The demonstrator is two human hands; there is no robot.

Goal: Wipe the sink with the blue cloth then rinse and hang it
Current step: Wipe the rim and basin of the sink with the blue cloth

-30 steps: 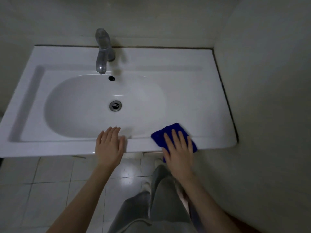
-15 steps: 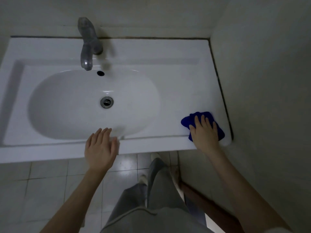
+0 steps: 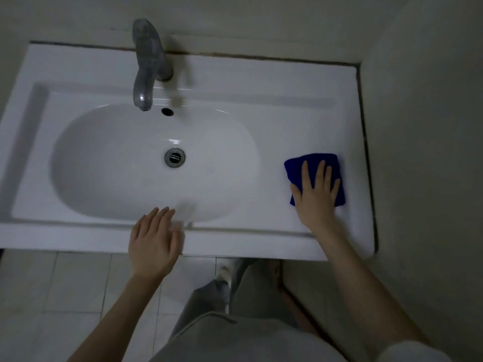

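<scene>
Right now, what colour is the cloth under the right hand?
Deep blue cloth, plain, seen best in the head view.

Forearms bare, extended forward. The left grip [image 3: 154,241] is palm down with fingers straight and together; the right grip [image 3: 317,197] is palm down with fingers spread flat.

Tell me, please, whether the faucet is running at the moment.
Off, apparently: no stream of water shows below the faucet spout over the sink basin.

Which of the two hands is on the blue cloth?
The right hand, flat on the blue cloth on the right ledge of the sink; the left hand is at the front rim, with no cloth.
</scene>
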